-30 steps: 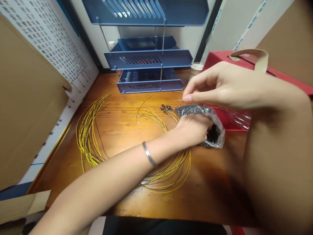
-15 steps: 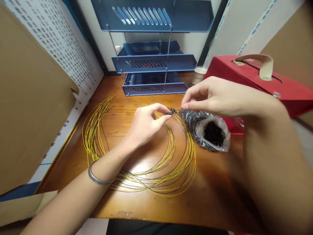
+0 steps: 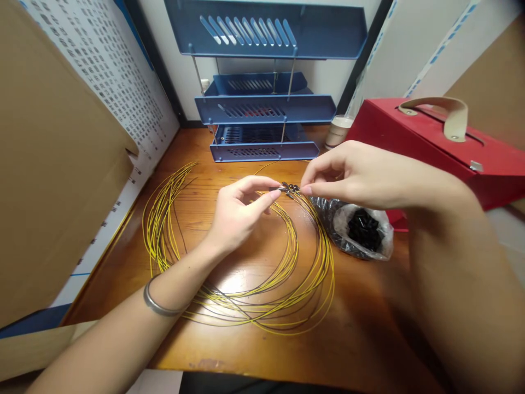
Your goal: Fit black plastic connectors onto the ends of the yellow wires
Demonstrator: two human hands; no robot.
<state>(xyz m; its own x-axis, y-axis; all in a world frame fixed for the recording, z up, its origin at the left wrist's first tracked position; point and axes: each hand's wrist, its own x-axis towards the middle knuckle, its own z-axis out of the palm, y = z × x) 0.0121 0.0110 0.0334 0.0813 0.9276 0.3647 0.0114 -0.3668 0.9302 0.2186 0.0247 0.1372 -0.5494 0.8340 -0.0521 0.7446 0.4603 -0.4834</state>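
Observation:
My left hand [image 3: 240, 210] pinches a small black sleeve [image 3: 280, 189] between thumb and forefinger. To its right, my right hand [image 3: 353, 175] has its thumb and forefinger pressed together on a thin yellow wire [image 3: 299, 192], whose end lies close to the sleeve. Several small black end pieces [image 3: 293, 187] cluster between the two hands. Yellow and dark wires [image 3: 324, 262] loop over the wooden table in a loose coil, running beneath my left forearm. Just below my right hand lies a clear plastic bag [image 3: 388, 241], its mouth open on many black pieces [image 3: 364, 229].
A blue tiered file tray [image 3: 266, 109] stands at the back. Beside it are a cup [image 3: 338, 131] and a red box [image 3: 430, 142] with a beige handle. Cardboard [image 3: 53, 164] rises along the left side of the wooden table [image 3: 229, 350].
My hands have come closer together, the left shifting slightly left and the right moving down and left with the wire. The whole view has shifted a little.

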